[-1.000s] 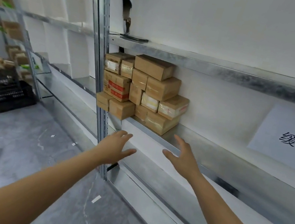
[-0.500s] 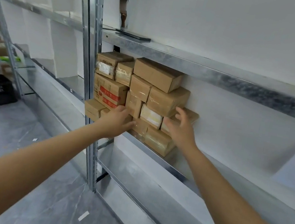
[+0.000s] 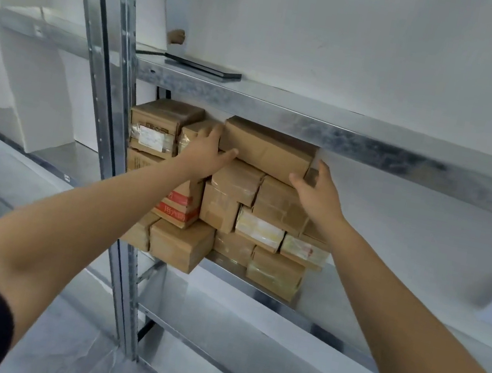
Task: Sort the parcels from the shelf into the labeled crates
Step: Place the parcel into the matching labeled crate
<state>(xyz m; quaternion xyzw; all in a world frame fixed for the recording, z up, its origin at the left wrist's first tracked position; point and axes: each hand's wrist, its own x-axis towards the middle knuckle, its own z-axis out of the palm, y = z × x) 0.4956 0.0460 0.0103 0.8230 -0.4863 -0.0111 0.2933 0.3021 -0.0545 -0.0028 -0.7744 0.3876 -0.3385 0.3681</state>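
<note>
step: two-handed pull of the top parcel (image 3: 267, 154) off the stack (image 3: 233, 213)
parcel position: top of the stack at the shelf's (image 3: 333, 300) left end, by the upright (image 3: 109, 116), just under the upper beam (image 3: 345, 138)
left hand (image 3: 207, 155): fingers spread flat on the parcel's left end, thumb along its lower front edge
right hand (image 3: 319, 192): thumb at the lower right corner, forefinger up the right end; spread, not curled. Other fingers hidden.
fit: parcel sits between both palms
how: squeeze inward evenly, draw straight out to the shelf's front edge, keep it level; little headroom under the beam
risk: the boxes under it look loose, so dragging may pull them forward
</note>
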